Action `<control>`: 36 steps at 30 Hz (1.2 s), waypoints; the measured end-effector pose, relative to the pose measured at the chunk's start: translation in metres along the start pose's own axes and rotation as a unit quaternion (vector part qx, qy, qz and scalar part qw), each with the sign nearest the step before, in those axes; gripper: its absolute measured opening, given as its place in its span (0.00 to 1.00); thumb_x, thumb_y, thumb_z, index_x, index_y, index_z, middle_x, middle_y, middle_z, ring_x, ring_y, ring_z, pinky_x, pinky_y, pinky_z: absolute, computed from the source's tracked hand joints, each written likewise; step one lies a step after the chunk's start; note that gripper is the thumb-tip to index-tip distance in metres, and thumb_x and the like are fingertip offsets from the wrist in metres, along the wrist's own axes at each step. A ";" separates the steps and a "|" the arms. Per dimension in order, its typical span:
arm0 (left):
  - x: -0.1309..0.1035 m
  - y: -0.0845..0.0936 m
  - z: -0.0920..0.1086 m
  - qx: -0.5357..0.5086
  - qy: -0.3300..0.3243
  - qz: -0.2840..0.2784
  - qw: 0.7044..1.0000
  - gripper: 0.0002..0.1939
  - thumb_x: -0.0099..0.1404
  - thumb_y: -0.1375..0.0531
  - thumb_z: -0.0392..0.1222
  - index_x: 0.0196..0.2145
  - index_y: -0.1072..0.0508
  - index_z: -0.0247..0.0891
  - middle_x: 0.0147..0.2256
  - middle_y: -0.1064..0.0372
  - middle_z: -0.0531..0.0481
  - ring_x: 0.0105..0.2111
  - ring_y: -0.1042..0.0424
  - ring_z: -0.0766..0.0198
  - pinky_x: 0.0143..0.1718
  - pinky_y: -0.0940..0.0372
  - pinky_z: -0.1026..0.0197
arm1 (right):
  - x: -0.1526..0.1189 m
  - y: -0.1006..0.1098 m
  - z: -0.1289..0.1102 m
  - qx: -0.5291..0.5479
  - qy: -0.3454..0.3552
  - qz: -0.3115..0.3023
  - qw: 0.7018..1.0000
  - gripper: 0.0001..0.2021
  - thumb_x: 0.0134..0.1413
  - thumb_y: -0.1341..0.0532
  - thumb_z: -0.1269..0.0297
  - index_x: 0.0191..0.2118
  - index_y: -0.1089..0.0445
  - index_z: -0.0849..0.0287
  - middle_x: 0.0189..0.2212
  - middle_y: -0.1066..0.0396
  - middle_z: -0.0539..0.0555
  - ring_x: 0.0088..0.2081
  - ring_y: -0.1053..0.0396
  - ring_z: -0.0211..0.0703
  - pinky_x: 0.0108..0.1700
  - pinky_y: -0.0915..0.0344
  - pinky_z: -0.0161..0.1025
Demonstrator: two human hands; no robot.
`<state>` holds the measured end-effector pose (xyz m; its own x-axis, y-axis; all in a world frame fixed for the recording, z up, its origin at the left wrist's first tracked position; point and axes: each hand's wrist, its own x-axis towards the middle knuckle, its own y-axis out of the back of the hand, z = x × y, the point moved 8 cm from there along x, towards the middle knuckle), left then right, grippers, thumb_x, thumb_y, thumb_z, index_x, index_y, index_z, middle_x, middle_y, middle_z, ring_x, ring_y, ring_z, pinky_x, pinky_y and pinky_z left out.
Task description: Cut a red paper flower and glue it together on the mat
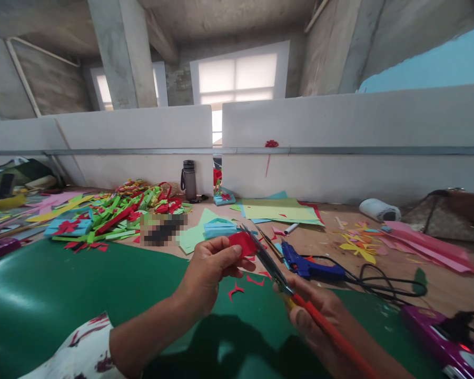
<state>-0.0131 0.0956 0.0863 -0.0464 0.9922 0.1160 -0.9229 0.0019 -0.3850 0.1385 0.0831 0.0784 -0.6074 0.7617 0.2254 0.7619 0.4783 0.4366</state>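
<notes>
Between the thumb and fingers of my left hand (211,266) is a small piece of red paper (243,245). My right hand (314,310) is wrapped round a pair of scissors (274,271) with red-orange and yellow handles. The scissor blades point up and left, right beside the red paper's edge; whether they touch it I cannot tell. Red paper offcuts (236,290) lie on the green mat (142,284) below my hands. A folded light-blue paper piece (220,228) rests just beyond my left hand.
A blue glue gun (312,267) with a black cable lies to the right, near a purple power strip (438,337). Green and red paper strips (122,210) are heaped at the left. A dark bottle (188,181) stands at the back, beside yellow-green sheets (280,210).
</notes>
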 end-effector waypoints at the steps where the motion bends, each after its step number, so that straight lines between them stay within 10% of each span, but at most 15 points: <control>1: 0.000 0.000 0.000 0.001 0.000 -0.004 1.000 0.10 0.53 0.36 0.39 0.24 0.34 0.34 0.22 0.29 0.50 0.26 0.26 0.63 0.25 0.37 0.67 | 0.000 0.001 0.000 -0.005 -0.001 0.001 1.000 0.28 0.50 0.51 0.36 0.40 0.36 0.57 0.24 0.46 0.46 0.23 0.53 0.35 0.24 0.49 0.31; 36: 0.002 -0.003 0.008 0.035 -0.030 -0.031 0.998 0.07 0.57 0.39 0.40 0.27 0.31 0.33 0.22 0.30 0.51 0.23 0.30 0.66 0.26 0.38 0.65 | -0.007 0.006 -0.001 -0.012 -0.033 0.043 0.998 0.28 0.46 0.50 0.33 0.34 0.34 0.57 0.23 0.45 0.46 0.22 0.54 0.35 0.23 0.50 0.32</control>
<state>-0.0139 0.0965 0.0949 -0.0088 0.9813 0.1923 -0.9491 0.0523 -0.3105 0.1471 0.0803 0.0799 -0.5226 0.8273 0.2061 0.8049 0.3991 0.4392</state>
